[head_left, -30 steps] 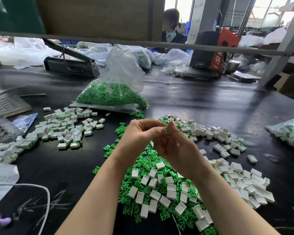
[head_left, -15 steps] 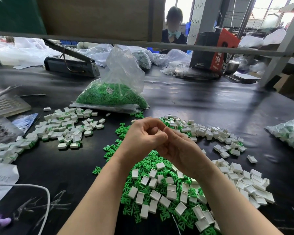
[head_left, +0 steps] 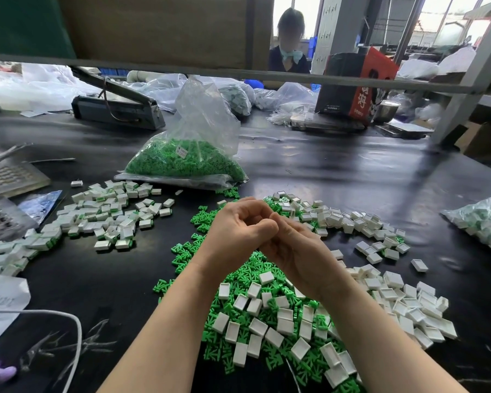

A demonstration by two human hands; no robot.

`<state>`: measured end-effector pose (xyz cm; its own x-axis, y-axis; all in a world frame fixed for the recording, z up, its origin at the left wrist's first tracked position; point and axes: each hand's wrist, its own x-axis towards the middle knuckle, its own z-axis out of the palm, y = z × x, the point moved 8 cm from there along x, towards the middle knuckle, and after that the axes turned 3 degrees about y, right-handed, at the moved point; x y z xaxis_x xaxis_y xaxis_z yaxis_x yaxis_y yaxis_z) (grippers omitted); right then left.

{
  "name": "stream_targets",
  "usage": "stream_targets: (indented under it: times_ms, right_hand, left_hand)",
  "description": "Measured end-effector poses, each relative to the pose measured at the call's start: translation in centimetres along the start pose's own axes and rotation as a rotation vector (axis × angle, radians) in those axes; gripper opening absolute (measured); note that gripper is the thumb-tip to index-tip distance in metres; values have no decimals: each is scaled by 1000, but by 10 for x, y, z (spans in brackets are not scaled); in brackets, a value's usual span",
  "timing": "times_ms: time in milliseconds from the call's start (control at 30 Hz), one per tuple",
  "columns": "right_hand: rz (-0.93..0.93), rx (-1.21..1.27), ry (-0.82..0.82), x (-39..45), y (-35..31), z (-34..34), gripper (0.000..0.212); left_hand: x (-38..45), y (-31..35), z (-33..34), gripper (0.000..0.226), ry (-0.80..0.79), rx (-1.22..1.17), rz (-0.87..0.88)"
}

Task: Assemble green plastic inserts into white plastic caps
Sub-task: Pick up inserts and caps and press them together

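- Pressing together over the pile: left hand (head_left: pixel 240 226) and right hand (head_left: pixel 292 245) meet knuckle to knuckle above the green inserts (head_left: pixel 255 268), well clear of the table (head_left: pixel 352 171).
- Change over the last second: fingers were spread at the tips, with a small piece, white with a trace of green, visible between both thumbs and forefingers. Half a second later the hands had closed into each other. Now they are closed tighter; the piece is fully hidden.
- Reading: an insert is likely being pushed home into a cap. Judged from posture only; the seating itself cannot be seen.
- Left fingers: curled tight, thumb folded across toward the right hand. Presumably pinching the piece, but what they hold is out of sight.
- Right fingers: curled inward under the left thumb, back of hand toward the camera. Contents likewise not visible; cannot tell which hand carries the cap and which the insert.
- Head view, stock: loose inserts lie heaped directly beneath the wrists, with white caps (head_left: pixel 408 307) scattered over and to the right of them, most open-side up or on edge.
- Second cap cluster (head_left: pixel 338 217) beyond the hands, mixed with some green.
- Pile at far left (head_left: pixel 108 214) shows caps with green edges; probably finished units.
- Bag (head_left: pixel 187 160) of inserts stands behind the hands, its neck open.
- Progress estimate: many loose parts remain, so the task is far from done.
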<state>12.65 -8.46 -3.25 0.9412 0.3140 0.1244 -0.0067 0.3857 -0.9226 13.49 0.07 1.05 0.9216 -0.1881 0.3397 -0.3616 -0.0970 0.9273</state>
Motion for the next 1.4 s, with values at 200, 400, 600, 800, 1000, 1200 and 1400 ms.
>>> stream_targets:
  times_ms: [200,400,600,800,1000,1200,1400]
  right_hand:
    - [45,35,6,1,1,1,50]
    - [92,158,-15,-1,-2,3,41]
    - [95,194,-2,0,-2,2,45]
    - [-9,-144,210,2,-10,-27,33]
    - [-228,-315,283,-1,-31,-38,18]
    - [-228,-553,272,-2,-31,-36,7]
    - [-156,-568,292,-1,-22,-37,11]
  left_hand:
    - [1,-6,2,13,-25,-126,-49]
    - [2,-14,1,13,-25,-238,-98]
    - [3,-17,-2,7,-59,-237,-79]
    - [4,-14,-10,11,-17,-136,-40]
    - [8,-20,-19,16,62,46,-22]
    - [8,-15,-18,16,32,305,93]
    - [6,-16,-13,15,-15,338,101]
